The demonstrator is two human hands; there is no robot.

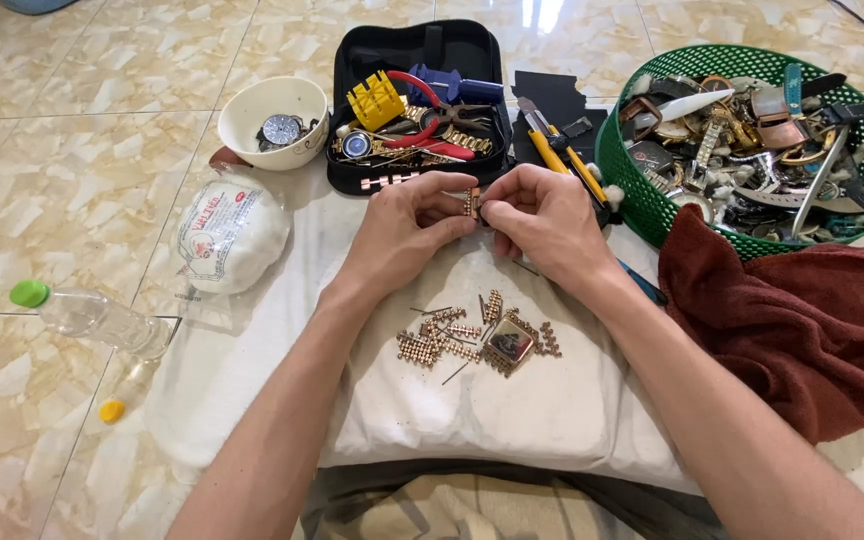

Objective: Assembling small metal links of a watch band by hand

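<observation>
My left hand [407, 225] and my right hand [542, 220] meet over a white cloth [552, 400], both pinching a small gold watch-band link piece [473, 203] between the fingertips. Below the hands, on the cloth, lies a square gold watch case [510, 342] among several loose gold band links [442, 335] and thin pins. An open black tool case [422, 100] with a yellow holder, red pliers and gold watch parts lies just beyond my hands.
A green basket [622, 170] full of watches and straps stands at right, with a dark red towel [802, 320] in front of it. A white bowl [277, 120] holds a watch face. A cotton bag [230, 235], a plastic bottle [92, 315] and yellow-handled tools [562, 155] lie around.
</observation>
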